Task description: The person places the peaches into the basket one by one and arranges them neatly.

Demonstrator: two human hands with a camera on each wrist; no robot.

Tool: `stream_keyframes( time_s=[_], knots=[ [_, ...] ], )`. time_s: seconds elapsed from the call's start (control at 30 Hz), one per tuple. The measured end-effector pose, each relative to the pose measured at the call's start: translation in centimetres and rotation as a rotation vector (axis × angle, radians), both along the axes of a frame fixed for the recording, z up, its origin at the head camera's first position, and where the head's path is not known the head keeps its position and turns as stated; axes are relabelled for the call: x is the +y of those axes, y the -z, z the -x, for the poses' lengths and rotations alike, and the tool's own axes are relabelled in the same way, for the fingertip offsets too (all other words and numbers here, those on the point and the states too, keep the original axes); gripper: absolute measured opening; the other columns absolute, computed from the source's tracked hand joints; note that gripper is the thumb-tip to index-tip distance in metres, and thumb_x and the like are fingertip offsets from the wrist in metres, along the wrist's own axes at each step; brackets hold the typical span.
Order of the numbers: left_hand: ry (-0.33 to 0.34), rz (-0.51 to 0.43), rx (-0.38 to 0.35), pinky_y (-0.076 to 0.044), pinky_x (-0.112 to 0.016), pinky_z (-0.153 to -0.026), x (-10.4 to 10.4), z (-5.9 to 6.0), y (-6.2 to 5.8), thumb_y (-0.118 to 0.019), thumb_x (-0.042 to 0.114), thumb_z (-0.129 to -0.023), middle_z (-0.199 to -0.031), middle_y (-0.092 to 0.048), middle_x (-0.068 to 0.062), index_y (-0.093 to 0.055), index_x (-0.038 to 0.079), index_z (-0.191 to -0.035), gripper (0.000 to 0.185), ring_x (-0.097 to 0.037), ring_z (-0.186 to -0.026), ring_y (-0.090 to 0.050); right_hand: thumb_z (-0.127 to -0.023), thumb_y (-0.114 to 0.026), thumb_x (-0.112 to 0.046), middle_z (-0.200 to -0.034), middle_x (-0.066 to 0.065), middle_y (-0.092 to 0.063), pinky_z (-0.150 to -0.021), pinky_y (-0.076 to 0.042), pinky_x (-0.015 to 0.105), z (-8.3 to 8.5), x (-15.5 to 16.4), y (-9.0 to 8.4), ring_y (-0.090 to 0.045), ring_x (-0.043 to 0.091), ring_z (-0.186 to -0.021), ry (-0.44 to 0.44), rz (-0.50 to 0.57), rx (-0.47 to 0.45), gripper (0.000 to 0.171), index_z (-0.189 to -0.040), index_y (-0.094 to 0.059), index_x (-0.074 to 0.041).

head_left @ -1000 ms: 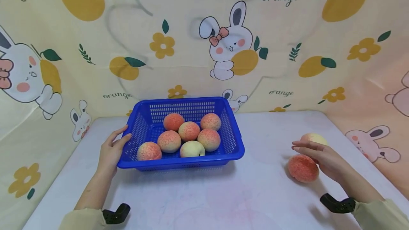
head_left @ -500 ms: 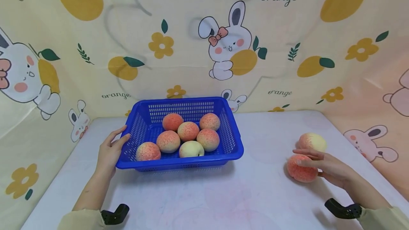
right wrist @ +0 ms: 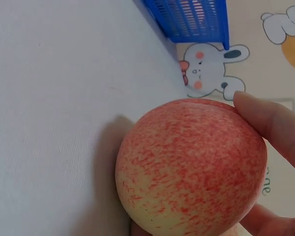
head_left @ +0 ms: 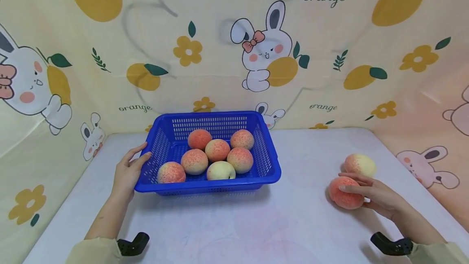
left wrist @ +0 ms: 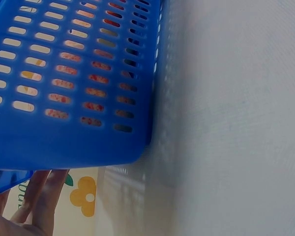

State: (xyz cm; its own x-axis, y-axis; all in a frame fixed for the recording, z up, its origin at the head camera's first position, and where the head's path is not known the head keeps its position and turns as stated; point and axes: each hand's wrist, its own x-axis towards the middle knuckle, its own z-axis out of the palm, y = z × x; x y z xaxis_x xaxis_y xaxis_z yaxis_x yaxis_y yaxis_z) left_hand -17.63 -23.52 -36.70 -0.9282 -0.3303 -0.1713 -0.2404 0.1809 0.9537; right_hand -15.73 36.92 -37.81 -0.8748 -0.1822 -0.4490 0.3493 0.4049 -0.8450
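A blue slotted basket (head_left: 209,183) stands mid-table and holds several red-and-yellow peaches (head_left: 217,150). My left hand (head_left: 128,171) rests against the basket's left wall with fairly straight fingers; the left wrist view shows that wall (left wrist: 73,73) close up and the fingers (left wrist: 39,196) under its rim. At the right, a red peach (head_left: 341,194) sits on the table with my right hand (head_left: 379,196) wrapped over it from the right. In the right wrist view a fingertip (right wrist: 270,123) lies on the peach (right wrist: 191,167). A paler peach (head_left: 360,165) sits just behind it.
The table (head_left: 293,223) is white, walled on three sides by a cartoon rabbit-and-orange cloth backdrop (head_left: 329,52). Black wrist mounts (head_left: 133,244) show at both cuffs. The basket (right wrist: 196,19) appears far off in the right wrist view.
My right hand came down from hovering over the red peach and its fingers closed round it. The left hand and the basket stayed put.
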Motion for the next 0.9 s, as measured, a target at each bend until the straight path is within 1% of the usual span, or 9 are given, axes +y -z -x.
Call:
stream_keyframes(
  time_s=[0.1, 0.2, 0.27, 0.33, 0.4, 0.47, 0.53, 0.77, 0.9],
  knots=[
    [-0.002, 0.003, 0.001, -0.035, -0.052, -0.107, 0.0, 0.0, 0.0, -0.05, 0.043, -0.097, -0.148, -0.041, -0.019, -0.036, 0.025, -0.149, 0.056, -0.038, -0.132, -0.043, -0.097, -0.054, -0.031, -0.154, 0.025, -0.007, -0.098, -0.043, 0.056, 0.2, -0.4, -0.1, -0.033, 0.031, -0.125, 0.015, 0.002, 0.01, 0.036, -0.132, -0.051, -0.04],
    [-0.003, 0.003, 0.003, -0.035, -0.052, -0.108, -0.1, 0.0, 0.1, -0.05, 0.042, -0.097, -0.147, -0.042, -0.019, -0.036, 0.025, -0.148, 0.056, -0.038, -0.132, -0.043, -0.098, -0.053, -0.03, -0.155, 0.024, -0.007, -0.096, -0.045, 0.052, 0.6, -1.0, -0.3, -0.031, 0.033, -0.126, 0.01, 0.009, 0.031, 0.038, -0.135, -0.05, -0.036],
    [-0.004, 0.002, 0.002, -0.035, -0.053, -0.108, 0.0, 0.0, 0.0, -0.05, 0.043, -0.097, -0.147, -0.042, -0.019, -0.036, 0.025, -0.148, 0.056, -0.038, -0.132, -0.043, -0.097, -0.054, -0.03, -0.153, 0.022, -0.014, -0.094, -0.047, 0.047, 0.9, -1.4, -0.4, -0.037, 0.027, -0.122, 0.01, 0.01, 0.051, 0.037, -0.134, -0.052, -0.035],
    [-0.006, -0.002, 0.001, -0.035, -0.052, -0.107, 0.0, 0.0, 0.0, -0.051, 0.043, -0.097, -0.147, -0.043, -0.019, -0.036, 0.026, -0.148, 0.056, -0.038, -0.132, -0.044, -0.097, -0.055, -0.029, -0.146, 0.016, -0.03, -0.091, -0.048, 0.042, 1.3, -1.9, -0.6, -0.044, 0.018, -0.116, 0.006, 0.013, 0.077, 0.036, -0.132, -0.053, -0.033],
    [-0.01, -0.003, 0.0, -0.035, -0.052, -0.107, 0.0, 0.0, -0.1, -0.051, 0.043, -0.097, -0.146, -0.043, -0.019, -0.036, 0.026, -0.148, 0.056, -0.038, -0.131, -0.044, -0.096, -0.057, -0.028, -0.135, 0.005, -0.043, -0.089, -0.047, 0.038, 1.7, -2.5, -0.9, -0.048, 0.009, -0.109, 0.004, 0.02, 0.101, 0.036, -0.132, -0.054, -0.03],
    [-0.016, -0.005, 0.0, -0.035, -0.052, -0.107, 0.0, 0.0, -0.1, -0.051, 0.043, -0.097, -0.146, -0.043, -0.019, -0.037, 0.026, -0.148, 0.056, -0.037, -0.131, -0.044, -0.096, -0.057, -0.027, -0.125, -0.006, -0.048, -0.088, -0.048, 0.036, 2.1, -3.0, -1.1, -0.05, 0.004, -0.104, 0.0, 0.031, 0.119, 0.038, -0.133, -0.053, -0.027],
    [-0.018, -0.007, 0.0, -0.035, -0.052, -0.108, 0.0, 0.0, -0.1, -0.051, 0.042, -0.097, -0.146, -0.043, -0.019, -0.037, 0.026, -0.148, 0.055, -0.037, -0.132, -0.044, -0.095, -0.058, -0.026, -0.119, -0.012, -0.05, -0.087, -0.048, 0.035, 2.4, -3.5, -1.5, -0.051, 0.003, -0.103, -0.007, 0.045, 0.135, 0.039, -0.134, -0.053, -0.025],
    [-0.013, -0.015, -0.007, -0.035, -0.051, -0.108, 0.0, 0.1, 0.0, -0.051, 0.043, -0.097, -0.146, -0.044, -0.019, -0.037, 0.027, -0.148, 0.056, -0.037, -0.132, -0.044, -0.095, -0.058, -0.022, -0.113, -0.013, -0.056, -0.084, -0.05, 0.033, 3.2, -5.4, -2.9, -0.054, 0.005, -0.101, -0.024, 0.099, 0.18, 0.033, -0.127, -0.055, -0.03],
    [-0.013, -0.017, -0.006, -0.036, -0.05, -0.107, 0.0, 0.1, 0.0, -0.052, 0.043, -0.097, -0.145, -0.045, -0.02, -0.037, 0.027, -0.148, 0.056, -0.037, -0.13, -0.045, -0.095, -0.059, -0.022, -0.111, -0.013, -0.059, -0.084, -0.05, 0.033, 3.7, -6.5, -3.6, -0.056, 0.006, -0.1, -0.026, 0.114, 0.195, 0.036, -0.13, -0.053, -0.026]
  ],
)
